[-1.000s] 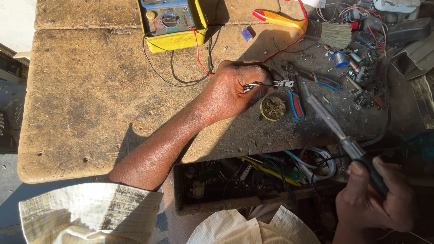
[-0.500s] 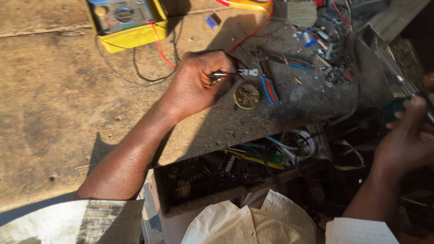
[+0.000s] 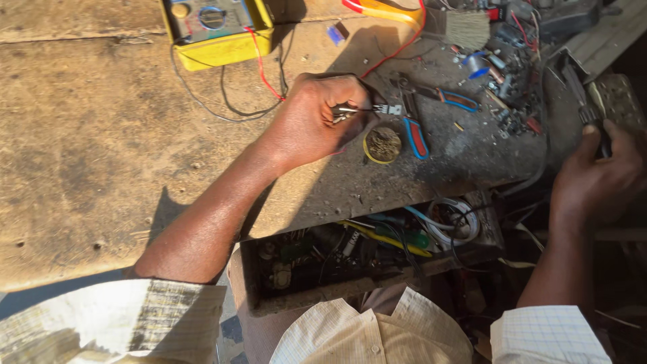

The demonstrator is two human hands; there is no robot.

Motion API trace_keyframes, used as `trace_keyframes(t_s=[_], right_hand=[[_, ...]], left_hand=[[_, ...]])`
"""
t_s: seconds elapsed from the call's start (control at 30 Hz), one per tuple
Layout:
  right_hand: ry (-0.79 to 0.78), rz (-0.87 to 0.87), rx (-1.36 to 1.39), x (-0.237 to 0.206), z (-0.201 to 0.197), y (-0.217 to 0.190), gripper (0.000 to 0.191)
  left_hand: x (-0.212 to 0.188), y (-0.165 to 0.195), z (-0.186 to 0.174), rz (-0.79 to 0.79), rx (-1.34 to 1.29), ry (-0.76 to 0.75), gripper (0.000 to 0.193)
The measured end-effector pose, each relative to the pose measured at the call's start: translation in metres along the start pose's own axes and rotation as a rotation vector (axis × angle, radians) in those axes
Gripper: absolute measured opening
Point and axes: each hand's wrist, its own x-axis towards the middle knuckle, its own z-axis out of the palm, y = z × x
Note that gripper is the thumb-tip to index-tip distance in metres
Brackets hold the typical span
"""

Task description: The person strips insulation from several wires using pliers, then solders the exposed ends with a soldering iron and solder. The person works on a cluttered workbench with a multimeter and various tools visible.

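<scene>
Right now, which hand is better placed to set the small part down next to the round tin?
Left. The left hand grips tweezers holding the small part just above the round tin; the right hand is off at the bench edge.

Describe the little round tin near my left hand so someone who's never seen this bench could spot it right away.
Start at the yellow multimeter on the far edge of the worn wooden bench, then follow down to the left hand holding tweezers. Just right of that hand sits the round tin. It is the only circular thing there, yellow-rimmed with a dull brownish filling, beside blue-and-red-handled pliers.
</scene>
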Motion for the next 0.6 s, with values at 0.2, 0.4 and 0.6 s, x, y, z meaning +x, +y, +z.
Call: trace_keyframes(t_s=[0.2, 0.4, 0.6], right_hand=[[-0.175, 0.240, 0.196, 0.006, -0.016, -0.039, 0.036], [-0.191, -0.365, 0.728, 0.007, -0.047, -0.121, 0.041], [-0.219, -0.670, 0.909, 0.031, -0.039, -0.202, 0.050]], left_hand=[[0.003, 0.003, 0.000, 0.044, 0.036, -0.005, 0.011], [0.002, 0.006, 0.001, -0.243, -0.099, -0.091, 0.004], [0.001, 0.001, 0.001, -0.003, -0.016, -0.060, 0.009]])
